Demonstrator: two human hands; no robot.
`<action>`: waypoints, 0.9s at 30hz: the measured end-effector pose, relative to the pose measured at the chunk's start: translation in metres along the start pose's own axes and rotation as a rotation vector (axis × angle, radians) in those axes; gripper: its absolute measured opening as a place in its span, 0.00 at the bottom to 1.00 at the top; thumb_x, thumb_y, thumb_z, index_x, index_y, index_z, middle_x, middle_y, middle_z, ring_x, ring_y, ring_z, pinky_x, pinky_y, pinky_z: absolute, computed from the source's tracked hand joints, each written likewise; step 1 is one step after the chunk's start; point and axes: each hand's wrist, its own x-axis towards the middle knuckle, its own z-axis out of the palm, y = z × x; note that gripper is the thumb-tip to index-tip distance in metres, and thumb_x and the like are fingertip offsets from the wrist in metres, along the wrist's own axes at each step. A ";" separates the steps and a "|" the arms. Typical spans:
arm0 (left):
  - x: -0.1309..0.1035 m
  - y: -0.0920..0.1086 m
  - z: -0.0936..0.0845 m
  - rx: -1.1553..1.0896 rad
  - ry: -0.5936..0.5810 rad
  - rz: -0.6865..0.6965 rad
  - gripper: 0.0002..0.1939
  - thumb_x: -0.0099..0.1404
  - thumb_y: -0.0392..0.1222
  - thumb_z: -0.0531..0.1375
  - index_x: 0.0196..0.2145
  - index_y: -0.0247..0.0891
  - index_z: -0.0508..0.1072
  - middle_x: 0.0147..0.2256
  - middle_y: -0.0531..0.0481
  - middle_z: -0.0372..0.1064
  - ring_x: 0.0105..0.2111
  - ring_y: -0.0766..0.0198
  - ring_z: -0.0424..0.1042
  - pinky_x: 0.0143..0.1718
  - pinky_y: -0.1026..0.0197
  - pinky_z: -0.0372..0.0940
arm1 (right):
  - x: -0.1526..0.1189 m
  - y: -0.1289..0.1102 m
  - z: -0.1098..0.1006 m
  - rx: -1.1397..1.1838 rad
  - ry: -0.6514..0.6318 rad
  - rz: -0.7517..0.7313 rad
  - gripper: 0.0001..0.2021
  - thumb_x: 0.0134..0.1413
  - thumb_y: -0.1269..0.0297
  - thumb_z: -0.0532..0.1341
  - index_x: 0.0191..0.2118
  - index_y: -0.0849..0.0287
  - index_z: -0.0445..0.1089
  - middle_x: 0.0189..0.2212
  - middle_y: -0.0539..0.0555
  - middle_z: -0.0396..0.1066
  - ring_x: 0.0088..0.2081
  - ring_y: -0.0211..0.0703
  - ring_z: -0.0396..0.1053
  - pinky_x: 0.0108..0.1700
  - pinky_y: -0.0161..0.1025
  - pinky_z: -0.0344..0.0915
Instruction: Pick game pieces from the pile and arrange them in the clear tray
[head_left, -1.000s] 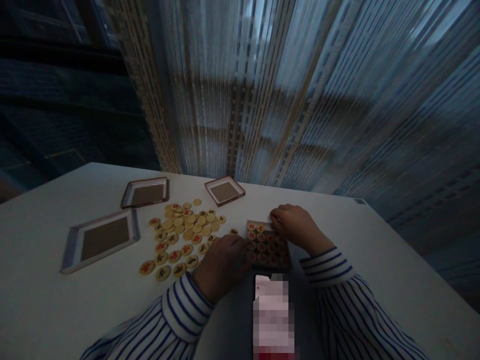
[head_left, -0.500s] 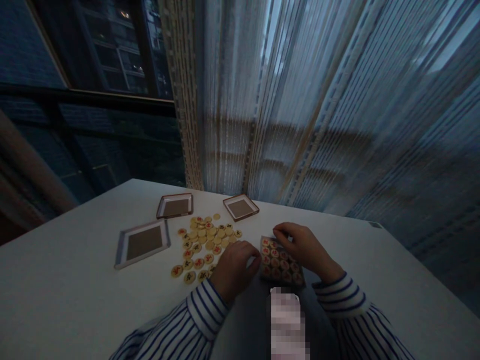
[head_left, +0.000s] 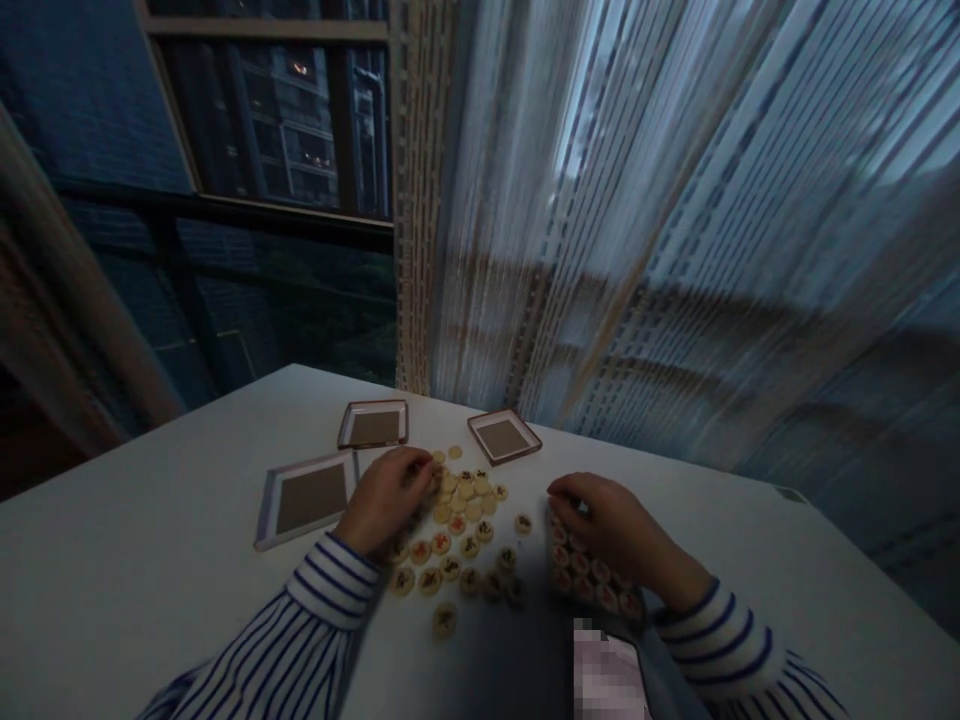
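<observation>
Round wooden Chinese chess pieces [head_left: 465, 490] lie loose in a spread on the white table, some with red characters, some with dark ones, some blank side up. My left hand [head_left: 384, 498] reaches over the left edge of the spread, fingers bent together at the far pieces; what they hold is hidden. Over the far side of a box [head_left: 596, 575] filled with rows of red-marked pieces, my right hand [head_left: 622, 530] is closed, thumb and forefinger close together. Anything between those fingertips is too small to make out.
Three shallow trays or lids stand behind and left of the pieces: a brown-rimmed one [head_left: 373, 425], another brown-rimmed one [head_left: 504, 437] and a larger pale-rimmed one [head_left: 307, 495]. A blurred-out phone-like object [head_left: 609, 672] is near me. String curtains [head_left: 510, 250] hang beyond the table.
My left hand has moved left and away from me, from beside the box to the loose pieces. More dark-marked pieces show near me. The view has turned left.
</observation>
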 end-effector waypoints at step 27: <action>-0.005 -0.040 -0.014 0.359 -0.024 -0.059 0.13 0.64 0.36 0.49 0.43 0.33 0.69 0.43 0.41 0.70 0.44 0.54 0.67 0.43 0.54 0.61 | 0.101 -0.073 0.063 -0.085 -0.181 -0.126 0.13 0.53 0.61 0.53 0.41 0.60 0.69 0.35 0.56 0.72 0.37 0.42 0.68 0.36 0.35 0.58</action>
